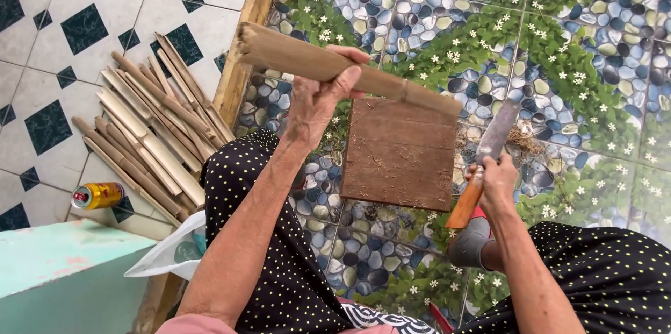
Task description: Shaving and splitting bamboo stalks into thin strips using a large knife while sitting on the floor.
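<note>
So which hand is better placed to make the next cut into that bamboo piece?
Right, probably. The right hand already grips the knife, blade near the bamboo piece, while the left hand holds it over the wooden board.

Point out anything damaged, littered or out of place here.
The far end of the brown bamboo section in the left hand is frayed. Fine shavings dust the square brown wooden board, and fibres lie near the cleaver blade held by the right hand. A yellow can lies on its side.
</note>
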